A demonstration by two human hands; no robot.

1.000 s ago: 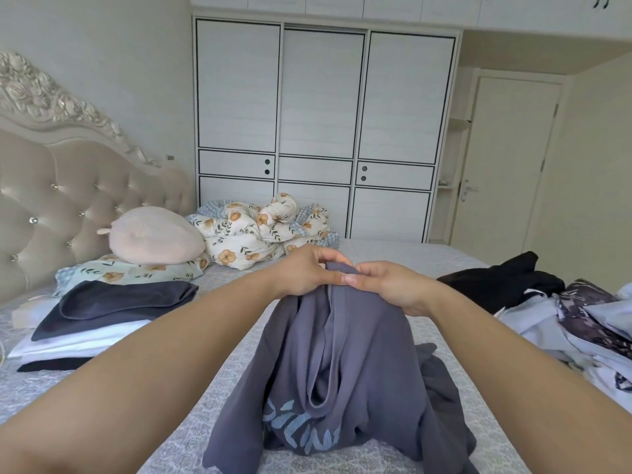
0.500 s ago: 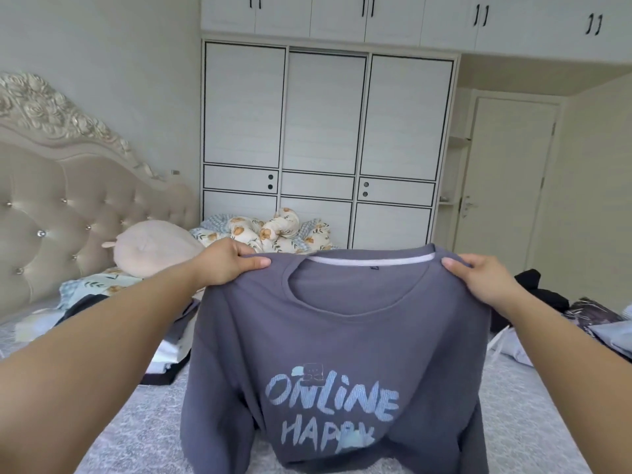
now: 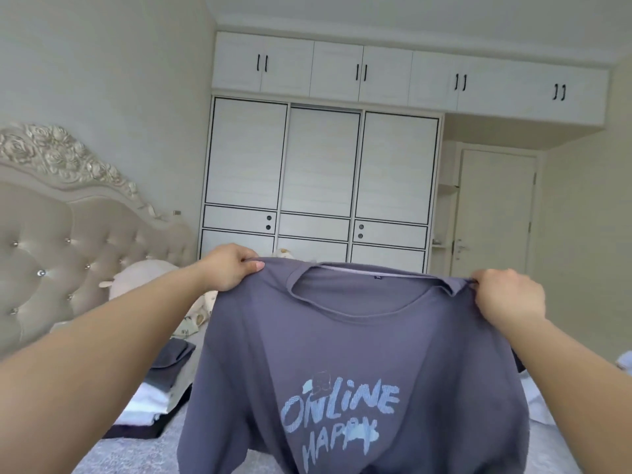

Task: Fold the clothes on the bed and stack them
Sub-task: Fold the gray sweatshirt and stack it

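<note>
Head view: a grey T-shirt is up in the air, held by its two shoulders, front print facing the wearer of the camera.
Folded stack: low at the left on the bed, dark pieces over white ones, partly hidden by the left forearm. Risk here, as I read it: the hanging hem swings across and drags the top layer askew when the shirt comes down.
Left hand: fingers curled over the shirt's left shoulder seam, thumb pressed on the front, a firm pinch. If that pinch gives, this side drops and the whole garment twists.
T-shirt: stretched between both hands, neckline on top, body hanging down towards the bed, its lower edge out of frame. Cloth is limp, so it will likely crease or fold under itself unless it is laid flat evenly; the sleeves hang behind the body and could end up tucked beneath.
Right hand: clamped on the right shoulder, cloth bunched in the fist, more gathered than on the left. That uneven hold could land the shirt crooked, giving a lopsided fold.
Unfolded clothes: only a pale scrap shows at the far right edge; too little to say more.
</note>
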